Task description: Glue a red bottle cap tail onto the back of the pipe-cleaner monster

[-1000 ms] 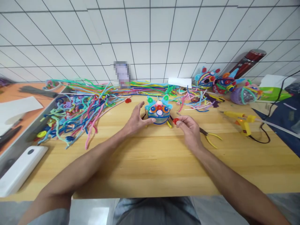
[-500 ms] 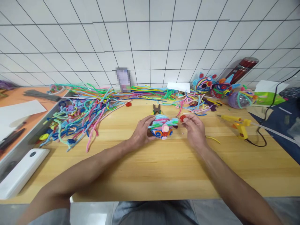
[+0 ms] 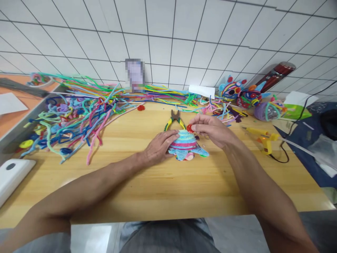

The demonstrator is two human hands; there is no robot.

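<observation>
My left hand (image 3: 160, 147) grips the left side of a striped pipe-cleaner figure (image 3: 184, 143), banded in light blue, pink and red. Its decorated front tilts down toward me and is mostly hidden. Between the thumb and fingers of my right hand (image 3: 210, 129) is a small red pipe-cleaner coil (image 3: 190, 128), held at the figure's far top edge; whether the two touch I cannot tell. Pliers (image 3: 174, 121) with yellow-green handles lie just behind the figure. A second red coil (image 3: 141, 108) rests farther back on the table.
Loose pipe cleaners (image 3: 79, 119) fill a tray at left, beside a white device (image 3: 15, 177). A yellow glue gun (image 3: 264, 140) with a cord lies at right. Finished figures (image 3: 230, 89), a red flask (image 3: 276, 80) and a phone-like object (image 3: 134, 75) stand along the tiled wall.
The figure has been tipped so its striped back shows instead of its face. My right hand has brought the red coil leftward to the figure's far edge. The camera view has shifted.
</observation>
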